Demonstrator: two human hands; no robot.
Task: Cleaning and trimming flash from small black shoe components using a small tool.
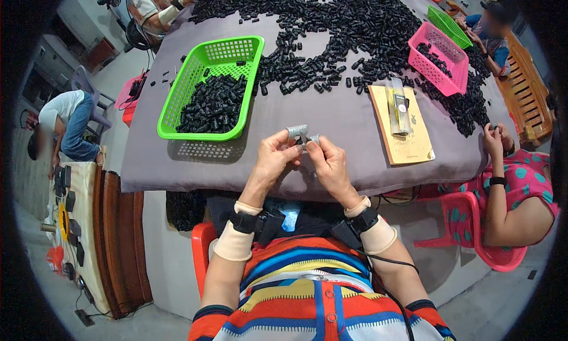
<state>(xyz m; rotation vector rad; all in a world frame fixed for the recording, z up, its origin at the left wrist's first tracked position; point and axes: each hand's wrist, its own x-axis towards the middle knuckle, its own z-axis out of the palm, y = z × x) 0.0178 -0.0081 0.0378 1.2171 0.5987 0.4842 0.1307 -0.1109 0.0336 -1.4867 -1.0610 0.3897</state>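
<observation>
Head view: left fingers (276, 141) and right fingers (318, 156) closed around a small black piece (300, 142), its shape mostly hidden.

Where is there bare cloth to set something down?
Bare cloth lies between the right hand and the tan booklet, and between the large green basket and the cloth's near edge. It's crowded across the far side with black pieces, and around the pink basket.

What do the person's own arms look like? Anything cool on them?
Yes! Short sleeves with orange and dark blue stripes. Both arms have beige cuffs, black straps and black boxes. A black cable crosses the right arm. The left grip and right grip have no gloves, just what looks like silvery wrapping.
</observation>
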